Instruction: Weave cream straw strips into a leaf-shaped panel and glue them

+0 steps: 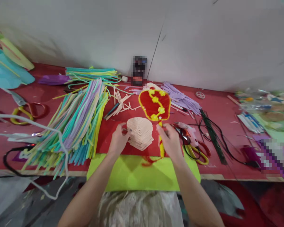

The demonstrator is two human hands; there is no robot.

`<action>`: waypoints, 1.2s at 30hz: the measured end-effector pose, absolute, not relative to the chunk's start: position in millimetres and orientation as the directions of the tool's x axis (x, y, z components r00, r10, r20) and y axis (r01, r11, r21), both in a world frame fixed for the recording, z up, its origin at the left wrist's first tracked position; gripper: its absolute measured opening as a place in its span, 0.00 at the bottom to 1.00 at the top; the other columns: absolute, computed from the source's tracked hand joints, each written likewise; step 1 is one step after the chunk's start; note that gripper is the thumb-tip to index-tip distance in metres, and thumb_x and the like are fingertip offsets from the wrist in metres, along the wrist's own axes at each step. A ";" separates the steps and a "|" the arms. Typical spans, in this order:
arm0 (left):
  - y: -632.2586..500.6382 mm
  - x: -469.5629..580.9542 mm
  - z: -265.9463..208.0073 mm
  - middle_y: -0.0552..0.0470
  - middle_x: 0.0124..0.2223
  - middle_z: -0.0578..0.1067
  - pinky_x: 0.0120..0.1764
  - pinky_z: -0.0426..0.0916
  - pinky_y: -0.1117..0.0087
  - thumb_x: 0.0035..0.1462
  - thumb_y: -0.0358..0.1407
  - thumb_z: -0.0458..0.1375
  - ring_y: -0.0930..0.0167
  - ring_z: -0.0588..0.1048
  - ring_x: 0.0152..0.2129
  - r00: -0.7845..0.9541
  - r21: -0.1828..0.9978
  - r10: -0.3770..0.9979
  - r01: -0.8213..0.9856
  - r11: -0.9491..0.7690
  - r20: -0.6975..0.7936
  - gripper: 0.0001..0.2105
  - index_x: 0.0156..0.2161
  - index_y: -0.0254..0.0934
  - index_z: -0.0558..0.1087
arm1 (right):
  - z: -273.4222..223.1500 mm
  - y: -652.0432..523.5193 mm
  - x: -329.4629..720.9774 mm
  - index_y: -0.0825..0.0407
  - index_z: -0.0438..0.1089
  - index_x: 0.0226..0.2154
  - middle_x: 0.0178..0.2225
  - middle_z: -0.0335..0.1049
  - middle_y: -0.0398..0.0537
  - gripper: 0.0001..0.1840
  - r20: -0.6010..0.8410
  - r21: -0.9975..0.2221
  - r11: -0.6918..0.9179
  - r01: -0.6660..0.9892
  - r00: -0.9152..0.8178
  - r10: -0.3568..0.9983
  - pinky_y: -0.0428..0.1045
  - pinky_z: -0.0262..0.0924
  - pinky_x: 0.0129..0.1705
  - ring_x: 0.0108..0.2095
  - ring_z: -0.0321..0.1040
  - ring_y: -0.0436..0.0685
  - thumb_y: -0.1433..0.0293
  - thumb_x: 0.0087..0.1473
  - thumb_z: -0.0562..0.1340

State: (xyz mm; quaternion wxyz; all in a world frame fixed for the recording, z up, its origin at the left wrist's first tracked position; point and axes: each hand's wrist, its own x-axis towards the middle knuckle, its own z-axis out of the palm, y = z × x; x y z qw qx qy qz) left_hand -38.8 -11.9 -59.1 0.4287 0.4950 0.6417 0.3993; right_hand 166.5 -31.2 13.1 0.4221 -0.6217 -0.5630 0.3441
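Note:
My left hand (119,138) pinches the left edge of a cream-coloured, leaf-shaped piece (140,134) built from overlapping strips in a V pattern. A small fan (149,108), red with yellow edging and yellow flower shapes, stands upright in my right hand (170,138). The thumb and fingers of that hand close on its yellow handle (162,149), just below the fan's face. A red tassel (149,161) hangs near the lower end of the handle. Both items are above a red sheet and a lime-green mat (142,176) at the table's front edge.
To the left lie a large bundle of coloured pipe cleaners (82,116), scissors (23,108) and a white cable (61,142). Purple pipe cleaners (182,97) and cream offcuts (121,105) lie behind. On the right are a glue gun (186,129), yellow-and-red-handled scissors (200,154) and black cords (223,135).

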 end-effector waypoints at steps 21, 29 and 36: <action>-16.9 -50.5 -44.8 0.37 0.56 0.70 0.56 0.62 0.56 0.59 0.35 0.54 0.59 0.69 0.54 0.022 0.583 0.984 0.803 -0.123 0.177 0.22 0.58 0.31 0.64 | -30.1 -115.5 167.5 0.51 0.65 0.33 0.21 0.59 0.37 0.18 0.121 -0.878 -0.087 0.470 0.395 0.911 0.44 0.50 0.24 0.20 0.56 0.48 0.53 0.59 0.54; 46.6 -37.0 -52.8 0.43 0.42 0.78 0.49 0.66 0.61 0.49 0.33 0.62 0.63 0.75 0.41 0.040 0.740 0.999 0.671 -0.044 0.023 0.29 0.57 0.30 0.66 | -17.7 -133.3 203.1 0.51 0.67 0.32 0.19 0.63 0.38 0.22 0.105 -0.835 -0.178 0.520 0.469 0.877 0.44 0.53 0.23 0.20 0.61 0.49 0.50 0.57 0.54; 43.6 -21.9 -33.7 0.49 0.36 0.78 0.43 0.66 0.66 0.46 0.38 0.63 0.68 0.74 0.35 0.164 0.935 0.985 0.354 -0.017 -0.045 0.12 0.36 0.34 0.77 | 11.1 -152.5 220.4 0.53 0.70 0.32 0.17 0.62 0.39 0.23 0.115 -0.844 -0.178 0.506 0.494 0.862 0.44 0.52 0.19 0.17 0.58 0.48 0.50 0.54 0.58</action>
